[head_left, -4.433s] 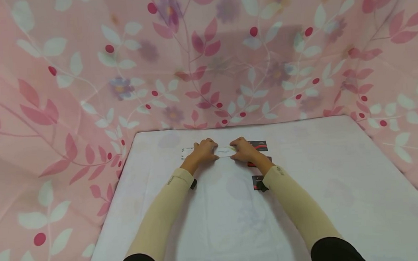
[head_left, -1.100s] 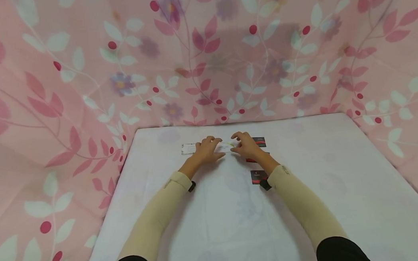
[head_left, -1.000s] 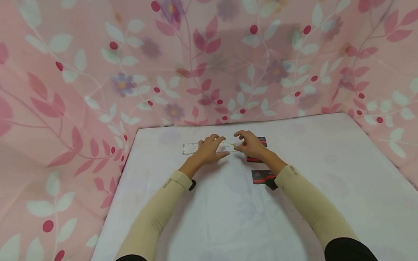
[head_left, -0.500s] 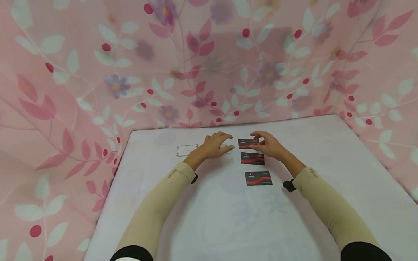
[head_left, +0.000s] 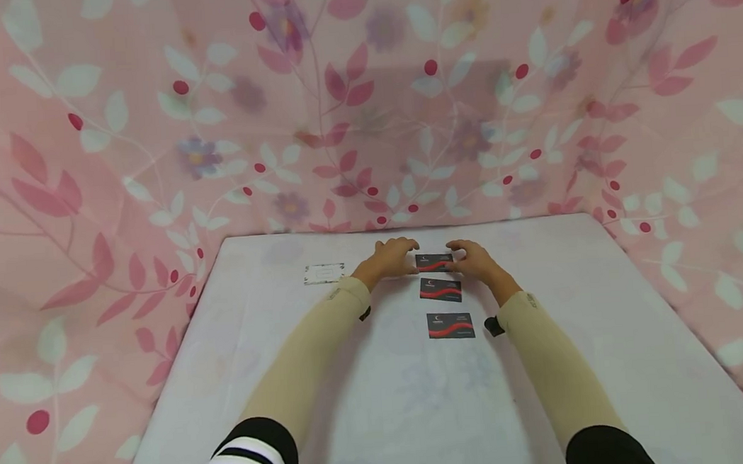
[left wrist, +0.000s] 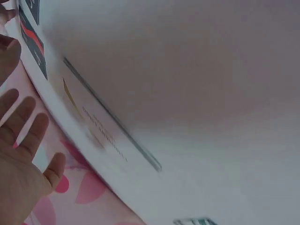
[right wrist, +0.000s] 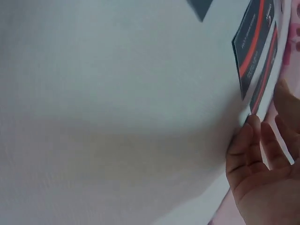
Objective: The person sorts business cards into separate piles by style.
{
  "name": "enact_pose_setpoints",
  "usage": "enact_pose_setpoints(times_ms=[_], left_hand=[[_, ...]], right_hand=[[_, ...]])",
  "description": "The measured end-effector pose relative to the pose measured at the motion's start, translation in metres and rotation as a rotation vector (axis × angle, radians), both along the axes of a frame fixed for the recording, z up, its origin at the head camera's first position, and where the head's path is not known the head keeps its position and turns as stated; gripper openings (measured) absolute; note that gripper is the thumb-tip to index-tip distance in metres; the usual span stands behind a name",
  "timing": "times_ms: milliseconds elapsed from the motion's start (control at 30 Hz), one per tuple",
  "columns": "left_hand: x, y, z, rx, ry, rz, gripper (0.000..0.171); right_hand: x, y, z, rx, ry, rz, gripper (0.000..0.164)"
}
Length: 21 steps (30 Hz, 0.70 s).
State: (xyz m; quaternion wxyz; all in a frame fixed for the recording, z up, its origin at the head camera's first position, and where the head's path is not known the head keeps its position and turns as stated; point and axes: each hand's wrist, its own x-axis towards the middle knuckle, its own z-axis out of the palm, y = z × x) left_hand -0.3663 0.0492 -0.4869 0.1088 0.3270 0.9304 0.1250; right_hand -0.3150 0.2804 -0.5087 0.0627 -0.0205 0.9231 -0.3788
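Both hands flank the top black card with a red wave. My left hand is at the card's left edge; in the left wrist view its fingers are spread and hold nothing. My right hand is at the right edge, its thumb by the lower right corner and its fingertips beyond the top edge; whether it touches the card I cannot tell. A white card with a gold stripe lies below the left hand in the left wrist view; hand and forearm hide it from the head view.
Two more black and red cards, a middle one and a nearer one, lie in a column below the top one. A white card with a patterned border lies at left. The white-covered table ends at a pink floral curtain.
Both hands have left the white card in the middle and moved right to the top black card. The black cards have come out from under the right arm; the left arm now covers that white card.
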Motion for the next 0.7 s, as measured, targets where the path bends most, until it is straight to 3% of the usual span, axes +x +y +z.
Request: enact_pose_setpoints(times_ms=[200,400,567,700], left_hand=[[-0.002,0.013,-0.007,-0.078,0.02,0.058,0.061],[-0.005,0.018,-0.011,-0.163,0.048,0.028,0.055],[-0.005,0.023,-0.01,-0.159,0.04,0.006,0.049],[-0.005,0.027,-0.011,-0.151,0.026,0.0,0.047]], right_hand=[[-0.006,-0.005,-0.015,0.069,0.019,0.046,0.066],[-0.006,-0.007,-0.016,0.082,0.034,0.086,0.06],[-0.007,-0.004,-0.013,0.057,0.003,0.069,0.056],[-0.006,-0.003,-0.013,0.071,0.029,0.047,0.051]])
